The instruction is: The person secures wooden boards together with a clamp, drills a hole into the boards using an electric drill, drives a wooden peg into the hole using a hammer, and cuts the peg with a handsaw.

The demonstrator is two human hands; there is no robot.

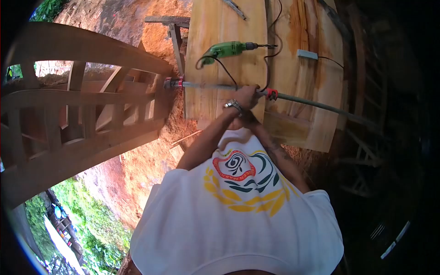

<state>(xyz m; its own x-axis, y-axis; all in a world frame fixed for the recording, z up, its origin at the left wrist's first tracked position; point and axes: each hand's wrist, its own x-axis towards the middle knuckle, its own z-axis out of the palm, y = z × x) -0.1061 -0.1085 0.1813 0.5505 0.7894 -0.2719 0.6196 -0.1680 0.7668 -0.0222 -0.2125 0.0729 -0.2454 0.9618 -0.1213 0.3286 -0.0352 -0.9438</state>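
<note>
A long bar clamp (311, 101) with red fittings lies across pale wooden boards (201, 32). My left hand (247, 96), with a metal watch at its wrist, is closed around the bar beside one red fitting (272, 94). The clamp's other red end (173, 83) sits at the boards' left edge. My right forearm crosses under the left wrist. Only a little of my right hand (237, 123) shows there, close to my shirt, and its fingers are hidden. Just beyond the bar, a green power drill (225, 49) with a bit fitted rests on the boards.
A large slatted wooden frame (87, 96) stands to the left. Dark cord loops over the boards by the drill. A small white box (307, 54) with a cord lies at the right. Reddish earth (142, 174) shows below, and the far right is dark.
</note>
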